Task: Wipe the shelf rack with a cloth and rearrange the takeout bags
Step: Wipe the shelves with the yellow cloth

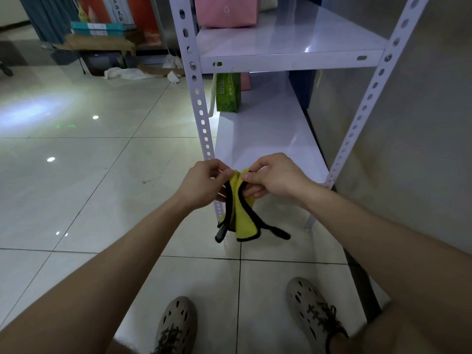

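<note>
Both the left grip and right grip only pinch the cloth by its top edge before the rack, so it may slip to the floor.

There are 2 hands, 1 cloth, 1 shelf rack, 2 pink bags and 1 green bag.

Cloth between both hands, before rack holding bags.
</note>
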Demonstrator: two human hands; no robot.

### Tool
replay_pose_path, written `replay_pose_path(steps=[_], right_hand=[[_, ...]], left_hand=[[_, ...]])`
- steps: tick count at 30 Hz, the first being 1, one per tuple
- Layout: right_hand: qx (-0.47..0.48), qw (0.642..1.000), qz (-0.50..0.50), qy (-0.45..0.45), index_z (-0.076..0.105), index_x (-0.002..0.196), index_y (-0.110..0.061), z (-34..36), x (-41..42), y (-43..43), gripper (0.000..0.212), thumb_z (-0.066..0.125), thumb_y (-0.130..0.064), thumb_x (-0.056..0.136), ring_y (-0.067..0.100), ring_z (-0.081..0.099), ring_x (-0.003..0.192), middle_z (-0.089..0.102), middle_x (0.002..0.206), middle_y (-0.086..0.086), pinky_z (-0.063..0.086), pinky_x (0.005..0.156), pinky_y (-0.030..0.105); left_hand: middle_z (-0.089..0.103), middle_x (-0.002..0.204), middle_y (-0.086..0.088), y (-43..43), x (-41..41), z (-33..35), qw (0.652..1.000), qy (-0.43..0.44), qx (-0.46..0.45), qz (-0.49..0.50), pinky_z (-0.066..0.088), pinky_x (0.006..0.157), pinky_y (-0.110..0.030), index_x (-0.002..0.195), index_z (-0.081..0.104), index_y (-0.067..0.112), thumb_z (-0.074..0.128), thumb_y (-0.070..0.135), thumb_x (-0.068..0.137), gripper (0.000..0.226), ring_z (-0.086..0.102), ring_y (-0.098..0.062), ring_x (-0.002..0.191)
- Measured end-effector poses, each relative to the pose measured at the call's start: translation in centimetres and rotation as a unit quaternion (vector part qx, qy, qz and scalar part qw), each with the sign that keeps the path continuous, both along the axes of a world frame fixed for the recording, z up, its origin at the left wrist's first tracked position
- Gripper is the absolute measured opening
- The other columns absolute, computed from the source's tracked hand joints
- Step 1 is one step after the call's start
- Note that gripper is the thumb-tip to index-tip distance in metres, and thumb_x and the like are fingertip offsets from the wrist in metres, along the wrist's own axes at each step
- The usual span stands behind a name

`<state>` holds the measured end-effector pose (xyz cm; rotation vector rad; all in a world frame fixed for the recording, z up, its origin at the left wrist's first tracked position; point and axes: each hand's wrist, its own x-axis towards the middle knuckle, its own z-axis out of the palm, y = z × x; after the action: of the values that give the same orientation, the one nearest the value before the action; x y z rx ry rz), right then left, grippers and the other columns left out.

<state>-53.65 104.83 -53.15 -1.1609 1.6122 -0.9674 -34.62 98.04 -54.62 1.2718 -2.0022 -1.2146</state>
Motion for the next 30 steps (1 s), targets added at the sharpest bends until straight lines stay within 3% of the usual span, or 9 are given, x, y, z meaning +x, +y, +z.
replay_pose_path(steps=[4,6,9,13,17,21,24,27,30], right_hand=[[-0.016,1.000,0.004,0.002,0.069,0.110,0.002,0.2,1.1,-0.7,0.021,0.070,-0.017,0.102,0.027,0.081,0.079,0.080,0.094,0.018,0.066,0.079,0.040],[-0.016,1.000,0.013,0.001,0.070,0.115,0.000,0.5,1.3,-0.8,0.020,0.059,-0.015,0.108,0.028,0.081,0.083,0.080,0.100,0.018,0.066,0.081,0.040],[-0.007,0.999,0.034,-0.021,0.069,0.120,-0.001,0.9,1.6,-0.7,0.024,0.055,-0.018,0.110,0.028,0.081,0.086,0.081,0.102,0.013,0.065,0.086,0.043],[-0.001,1.000,-0.004,0.007,0.076,0.105,-0.003,0.7,1.5,-0.7,0.036,0.073,-0.039,0.099,0.022,0.081,0.078,0.082,0.086,0.008,0.066,0.083,0.040],[0.000,0.999,-0.034,0.012,0.075,0.101,-0.003,0.1,1.2,-1.0,0.019,0.075,-0.022,0.097,0.023,0.081,0.075,0.080,0.080,0.011,0.066,0.086,0.044],[-0.014,0.999,0.000,0.036,0.074,0.101,-0.006,0.1,1.0,-1.0,0.011,0.072,-0.015,0.097,0.023,0.080,0.075,0.080,0.083,0.012,0.066,0.084,0.042],[-0.058,0.977,0.036,0.203,0.074,0.094,-0.017,-0.1,-0.9,-0.8,0.007,0.072,-0.023,0.094,0.018,0.075,0.078,0.077,0.083,-0.001,0.061,0.079,0.036],[-0.068,0.894,0.049,0.440,0.068,0.100,-0.024,-0.3,-4.8,-0.4,0.006,0.065,-0.028,0.096,0.024,0.066,0.086,0.069,0.087,-0.002,0.047,0.071,0.033],[-0.006,0.917,-0.022,0.397,0.060,0.098,-0.021,-0.7,-8.6,0.4,0.008,0.054,-0.017,0.099,0.021,0.073,0.065,0.075,0.073,0.004,0.059,0.066,0.037]], left_hand=[[0.078,0.100,-0.004,0.0,0.2,0.4,1.000,-0.016,-0.004,-0.022,0.064,0.091,-0.055,0.104,0.077,0.026,0.072,0.062,0.079,0.044,0.077,-0.030,0.096],[0.078,0.105,0.000,-0.4,0.6,0.6,0.999,-0.016,0.014,-0.025,0.063,0.095,-0.051,0.111,0.076,0.028,0.077,0.065,0.071,0.055,0.077,-0.024,0.099],[0.078,0.109,0.000,-0.9,1.2,0.5,1.000,-0.010,0.005,-0.025,0.064,0.095,-0.048,0.116,0.077,0.028,0.087,0.049,0.083,0.040,0.077,-0.022,0.100],[0.078,0.106,-0.007,-1.0,1.3,0.3,0.998,0.002,0.016,-0.066,0.065,0.093,-0.046,0.115,0.079,0.020,0.076,0.027,0.101,0.016,0.078,-0.024,0.100],[0.081,0.105,-0.012,-0.9,1.4,0.3,0.993,0.048,0.071,-0.078,0.066,0.089,-0.041,0.117,0.079,0.011,0.064,0.018,0.109,0.019,0.079,-0.027,0.096],[0.080,0.092,-0.009,-1.0,1.3,0.4,0.997,0.032,0.056,-0.032,0.067,0.085,-0.042,0.110,0.078,0.005,0.061,0.007,0.106,0.018,0.078,-0.021,0.081],[0.080,0.091,-0.003,-1.7,1.5,0.2,0.998,-0.040,-0.043,0.016,0.065,0.084,-0.042,0.102,0.078,0.015,0.056,0.019,0.098,0.022,0.076,-0.025,0.085],[0.075,0.101,0.007,-3.1,3.0,0.3,0.977,-0.139,-0.150,0.058,0.052,0.078,-0.036,0.110,0.073,0.024,0.053,0.024,0.098,0.023,0.070,-0.023,0.091],[0.073,0.112,0.000,-4.8,5.2,0.1,0.963,-0.164,-0.187,0.107,0.048,0.080,-0.036,0.121,0.068,0.018,0.048,0.017,0.107,0.025,0.068,-0.028,0.097]])
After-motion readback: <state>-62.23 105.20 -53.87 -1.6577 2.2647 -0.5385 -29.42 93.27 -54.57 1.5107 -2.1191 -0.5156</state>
